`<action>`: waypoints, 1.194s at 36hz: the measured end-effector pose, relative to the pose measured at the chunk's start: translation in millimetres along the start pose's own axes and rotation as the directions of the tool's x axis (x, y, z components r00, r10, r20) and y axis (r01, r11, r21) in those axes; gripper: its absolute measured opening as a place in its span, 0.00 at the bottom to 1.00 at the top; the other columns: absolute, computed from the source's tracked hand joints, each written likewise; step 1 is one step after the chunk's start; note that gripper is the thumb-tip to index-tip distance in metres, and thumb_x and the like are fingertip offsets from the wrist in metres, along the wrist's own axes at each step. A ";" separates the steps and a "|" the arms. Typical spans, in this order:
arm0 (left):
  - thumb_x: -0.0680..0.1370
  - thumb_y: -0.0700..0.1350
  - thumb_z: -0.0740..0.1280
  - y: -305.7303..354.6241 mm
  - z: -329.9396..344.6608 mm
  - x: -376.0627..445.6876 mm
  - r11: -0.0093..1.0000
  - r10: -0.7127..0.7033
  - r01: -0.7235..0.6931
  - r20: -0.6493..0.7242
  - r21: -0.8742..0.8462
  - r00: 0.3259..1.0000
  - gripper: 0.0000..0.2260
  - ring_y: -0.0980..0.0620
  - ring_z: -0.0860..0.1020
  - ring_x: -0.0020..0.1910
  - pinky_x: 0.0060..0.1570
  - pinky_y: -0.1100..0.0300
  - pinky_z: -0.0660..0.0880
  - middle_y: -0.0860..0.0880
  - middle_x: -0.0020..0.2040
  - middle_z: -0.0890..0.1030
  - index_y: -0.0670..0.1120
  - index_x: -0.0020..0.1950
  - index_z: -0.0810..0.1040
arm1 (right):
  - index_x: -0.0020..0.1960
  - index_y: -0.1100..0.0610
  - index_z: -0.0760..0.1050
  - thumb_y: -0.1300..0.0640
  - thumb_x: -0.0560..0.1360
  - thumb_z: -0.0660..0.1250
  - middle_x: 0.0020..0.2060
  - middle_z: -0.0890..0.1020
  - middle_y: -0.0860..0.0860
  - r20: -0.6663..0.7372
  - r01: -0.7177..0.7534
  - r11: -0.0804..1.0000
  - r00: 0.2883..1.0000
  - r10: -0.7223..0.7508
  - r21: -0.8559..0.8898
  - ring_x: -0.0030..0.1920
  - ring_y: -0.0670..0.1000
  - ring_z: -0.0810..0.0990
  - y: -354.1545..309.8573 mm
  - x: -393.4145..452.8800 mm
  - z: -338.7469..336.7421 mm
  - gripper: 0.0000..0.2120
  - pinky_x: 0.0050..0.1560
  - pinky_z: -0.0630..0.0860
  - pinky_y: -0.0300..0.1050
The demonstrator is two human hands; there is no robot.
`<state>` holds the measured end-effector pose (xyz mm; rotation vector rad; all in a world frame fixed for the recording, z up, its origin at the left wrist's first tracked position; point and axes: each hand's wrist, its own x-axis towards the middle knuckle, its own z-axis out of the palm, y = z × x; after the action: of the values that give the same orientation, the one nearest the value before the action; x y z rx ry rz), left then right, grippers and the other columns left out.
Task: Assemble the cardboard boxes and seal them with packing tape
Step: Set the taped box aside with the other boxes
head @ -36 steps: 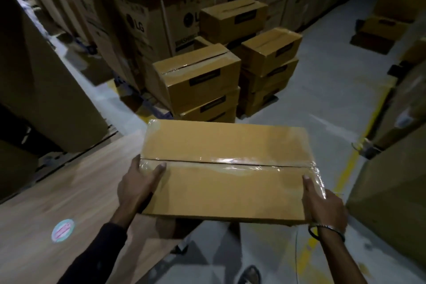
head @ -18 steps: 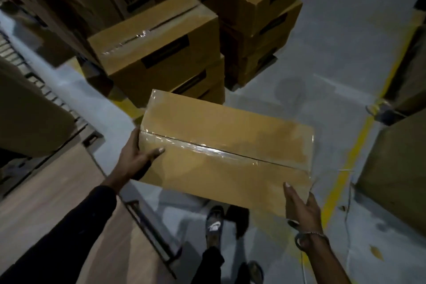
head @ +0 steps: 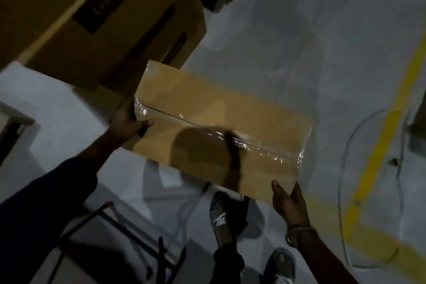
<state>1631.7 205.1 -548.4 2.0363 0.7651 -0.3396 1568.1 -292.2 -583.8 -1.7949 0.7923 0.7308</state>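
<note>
The cardboard box point(head: 221, 127) is closed — glossy clear tape point(head: 239, 140) runs along its centre seam. The left hand point(head: 129, 124) grips one end, the right hand point(head: 288, 203) the near corner — both grasping it.

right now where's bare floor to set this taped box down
Bare floor lies past the box, between the stacked boxes and the yellow line. Another patch sits left, below the stack. Near the feet it is crowded: a dark metal frame and a cable. Both hands grip the box.
</note>
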 end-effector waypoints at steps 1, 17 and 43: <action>0.74 0.41 0.80 -3.0 8.2 10.8 1.000 0.000 0.000 0.015 0.014 1.000 0.32 0.44 0.81 0.62 0.48 0.49 0.84 0.47 0.67 0.79 0.65 0.69 0.71 | 0.70 0.54 0.74 0.47 0.79 0.73 0.52 0.84 0.50 0.005 -0.016 1.000 1.000 0.016 0.010 0.50 0.51 0.84 10.1 14.0 8.5 0.22 0.49 0.77 0.46; 0.84 0.61 0.57 -107.3 155.6 56.4 0.804 0.019 0.040 -0.093 0.593 0.995 0.33 0.32 0.47 0.83 0.77 0.30 0.54 0.38 0.86 0.47 0.55 0.86 0.51 | 0.82 0.55 0.53 0.41 0.81 0.67 0.58 0.79 0.58 0.073 -0.256 0.967 0.964 0.255 -0.009 0.58 0.56 0.78 69.9 91.7 74.9 0.38 0.60 0.78 0.61; 0.78 0.66 0.61 160.0 85.8 -586.1 0.989 0.022 -0.055 -0.223 -0.140 0.975 0.36 0.45 0.66 0.79 0.77 0.51 0.64 0.45 0.79 0.69 0.47 0.82 0.67 | 0.65 0.53 0.76 0.36 0.77 0.69 0.60 0.83 0.56 0.419 0.391 0.772 0.890 -0.179 -0.501 0.59 0.58 0.81 -113.6 -397.9 -93.1 0.25 0.55 0.75 0.47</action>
<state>1286.6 -156.5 -192.5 1.9676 0.8583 -0.0327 1429.2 -274.3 -183.4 -2.1658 0.0251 1.1217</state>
